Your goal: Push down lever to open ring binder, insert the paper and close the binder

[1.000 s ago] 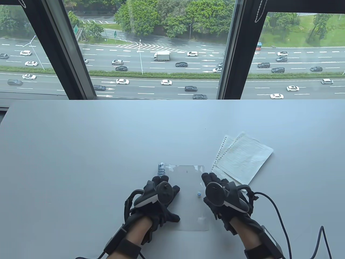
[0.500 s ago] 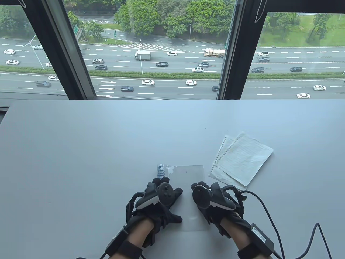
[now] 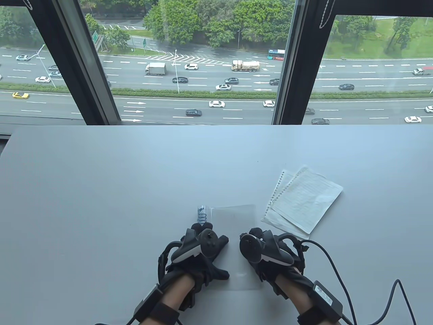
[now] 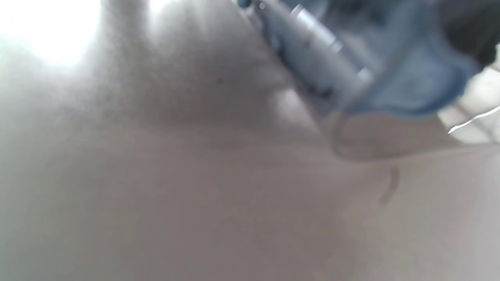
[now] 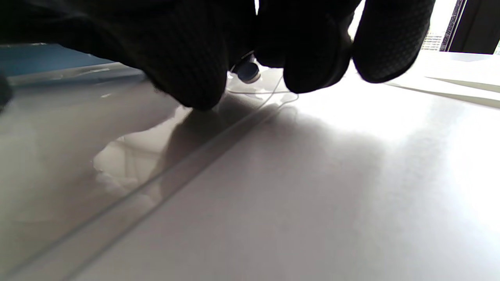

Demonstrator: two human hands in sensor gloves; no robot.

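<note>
A clear-covered ring binder (image 3: pixel 233 218) lies flat at the near middle of the table, its blue-and-metal ring spine (image 3: pixel 202 214) along its left side. My left hand (image 3: pixel 200 237) lies over the near part of that spine, fingers spread; the left wrist view shows the spine (image 4: pixel 308 50) blurred and very close. My right hand (image 3: pixel 254 242) sits on the cover with its fingers (image 5: pixel 312 58) and thumb curled around a small blue knob (image 5: pixel 247 71), which carries a thin white cord. The punched paper sheets (image 3: pixel 304 199) lie to the right, untouched.
The grey table (image 3: pixel 101 189) ends at a window ledge along the far side. Black glove cables (image 3: pixel 341 271) trail off to the near right. The paper stack's edge (image 5: pixel 461 84) lies just right of my right hand.
My right hand slid left from the cover's right edge onto the blue knob and curled around it. The cover's far edge now sits slightly higher. The left hand has hardly moved.
</note>
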